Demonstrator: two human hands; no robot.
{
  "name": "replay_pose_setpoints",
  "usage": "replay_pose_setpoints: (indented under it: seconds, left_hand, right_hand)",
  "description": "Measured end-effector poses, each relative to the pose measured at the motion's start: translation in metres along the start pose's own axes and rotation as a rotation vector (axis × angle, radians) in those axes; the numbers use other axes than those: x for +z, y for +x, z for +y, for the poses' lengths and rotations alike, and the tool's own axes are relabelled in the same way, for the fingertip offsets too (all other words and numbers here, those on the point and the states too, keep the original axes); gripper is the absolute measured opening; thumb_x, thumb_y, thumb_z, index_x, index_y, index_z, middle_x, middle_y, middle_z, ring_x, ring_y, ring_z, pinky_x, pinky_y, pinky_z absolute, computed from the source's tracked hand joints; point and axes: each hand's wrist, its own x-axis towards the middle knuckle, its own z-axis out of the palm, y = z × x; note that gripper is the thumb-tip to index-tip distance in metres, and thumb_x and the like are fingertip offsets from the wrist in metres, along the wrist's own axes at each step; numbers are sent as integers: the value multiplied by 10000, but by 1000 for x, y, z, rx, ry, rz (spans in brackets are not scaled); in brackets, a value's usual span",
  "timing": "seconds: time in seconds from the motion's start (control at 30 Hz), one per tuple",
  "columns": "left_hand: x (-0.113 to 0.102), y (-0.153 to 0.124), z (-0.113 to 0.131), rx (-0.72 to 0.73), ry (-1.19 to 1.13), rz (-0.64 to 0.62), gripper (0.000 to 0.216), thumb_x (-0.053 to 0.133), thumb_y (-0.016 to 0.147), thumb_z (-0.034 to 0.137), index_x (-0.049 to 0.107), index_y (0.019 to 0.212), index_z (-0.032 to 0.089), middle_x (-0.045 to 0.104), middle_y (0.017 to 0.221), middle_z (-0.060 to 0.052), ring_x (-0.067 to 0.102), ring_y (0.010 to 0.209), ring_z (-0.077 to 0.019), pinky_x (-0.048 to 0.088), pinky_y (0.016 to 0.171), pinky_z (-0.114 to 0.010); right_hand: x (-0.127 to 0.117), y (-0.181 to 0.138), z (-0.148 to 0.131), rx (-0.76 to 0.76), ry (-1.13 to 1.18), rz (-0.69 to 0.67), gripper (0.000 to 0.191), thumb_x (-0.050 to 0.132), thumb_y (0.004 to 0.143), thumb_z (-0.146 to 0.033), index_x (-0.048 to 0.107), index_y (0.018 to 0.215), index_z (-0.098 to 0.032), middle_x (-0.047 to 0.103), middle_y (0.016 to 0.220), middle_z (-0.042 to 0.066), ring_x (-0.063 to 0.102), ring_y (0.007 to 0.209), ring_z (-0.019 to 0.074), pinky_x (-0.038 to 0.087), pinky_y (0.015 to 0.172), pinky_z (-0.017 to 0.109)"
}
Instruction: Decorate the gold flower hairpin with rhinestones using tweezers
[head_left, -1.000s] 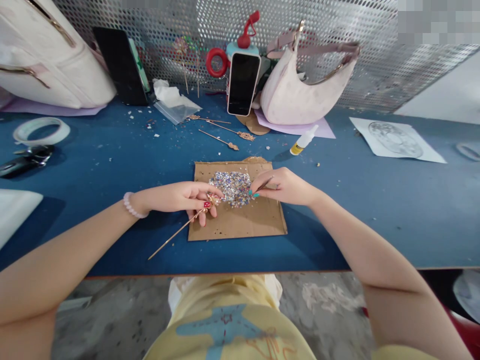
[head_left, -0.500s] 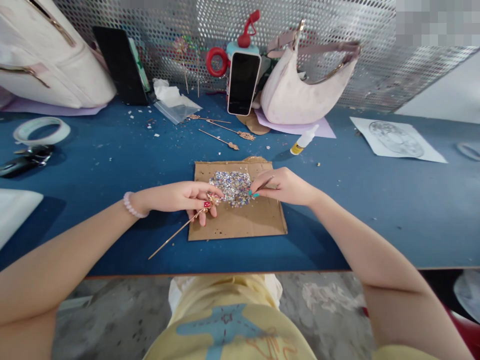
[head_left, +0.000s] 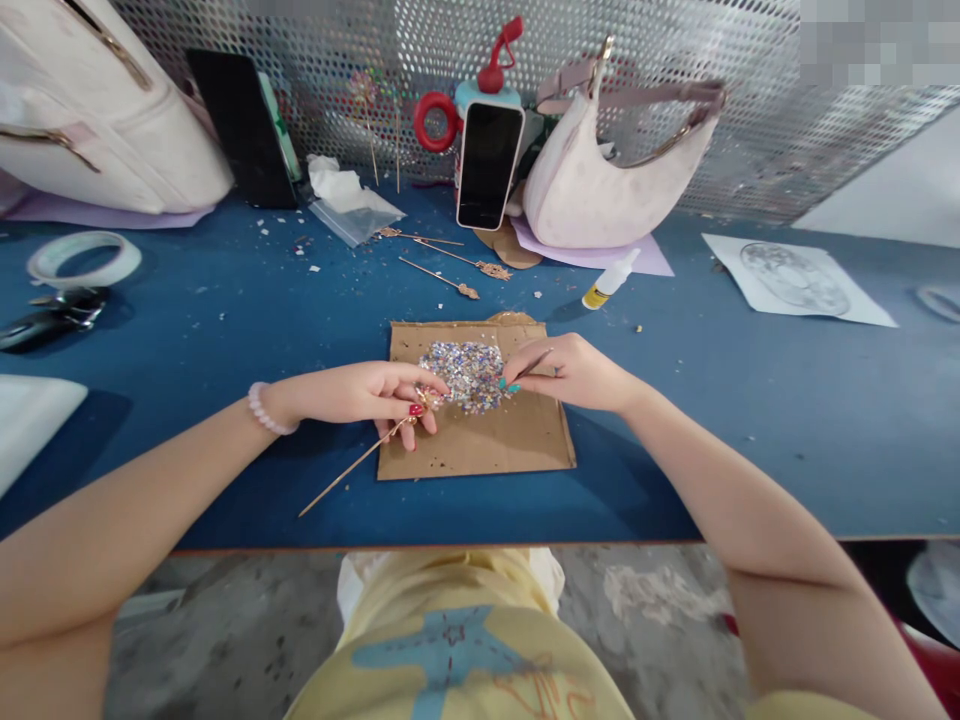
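Partly curled hands (head_left: 386,392) (head_left: 562,372), left pinching hairpin (head_left: 351,471), right pinching tool (head_left: 534,364)

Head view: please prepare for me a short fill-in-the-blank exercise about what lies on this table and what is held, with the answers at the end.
1. The gold hairpin is held in the ____ hand.
2. Around that hand's wrist goes a beaded ____.
3. The pile of small glittering pieces lies on brown ____.
4. The small white bottle has a ____ label.

Missing words: left; bracelet; cardboard; yellow.
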Motion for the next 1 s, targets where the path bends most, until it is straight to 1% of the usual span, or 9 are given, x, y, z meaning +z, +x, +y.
replay_pose_setpoints:
  seconds: [0.13,0.23,0.37,0.53,0.67,0.83,1.0]
  left_hand:
    - [1,0,2,-10,-3,3,472,659,1007,356,508,1428,206,788,1186,-138,799,808,-181,601,625,-226]
    - [3,1,3,-15,-19,12,468,667,1001,350,512,1413,194,795,1169,-136,799,794,-179,605,619,-229]
    - [10,1,4,-6,-64,56,463,673,997,340,505,1402,192,799,1155,-131,799,798,-178,611,625,-232]
    - [20,2,3,18,-86,80,439,640,1012,325,499,1405,192,792,1156,-129,800,828,-192,593,588,-230]
    - [23,3,3,42,-92,90,452,651,993,289,505,1413,206,775,1180,-114,797,888,-188,601,637,-228]
    - [16,1,3,96,-87,138,497,685,940,241,519,1408,216,760,1171,-85,787,886,-177,596,653,-228]
    - [0,1,-1,98,-74,221,539,701,933,265,499,1427,192,771,1161,-103,786,855,-179,585,659,-241]
  right_hand:
    - [0,0,-1,31,-12,8,173,635,928,-272,795,881,-226,823,1024,31,774,946,188,606,908,348]
    - [1,-1,-2,26,-1,40,169,643,923,-272,798,871,-229,826,1037,27,778,953,191,612,914,347]
    - [2,-2,-6,41,33,84,159,652,917,-264,803,884,-229,828,1032,31,782,958,194,621,917,350]
    - [5,-2,-10,55,47,106,167,644,926,-257,807,916,-224,823,1022,38,776,940,185,631,906,336]
    - [6,-3,-8,54,20,93,164,642,934,-248,803,928,-217,818,1036,42,774,936,182,625,899,326]
    - [9,-3,-6,57,-2,93,160,638,943,-257,789,949,-205,813,1042,48,770,909,176,622,866,315]
    - [20,0,-6,25,17,186,119,650,931,-248,763,923,-210,813,1008,34,770,853,159,623,845,298]
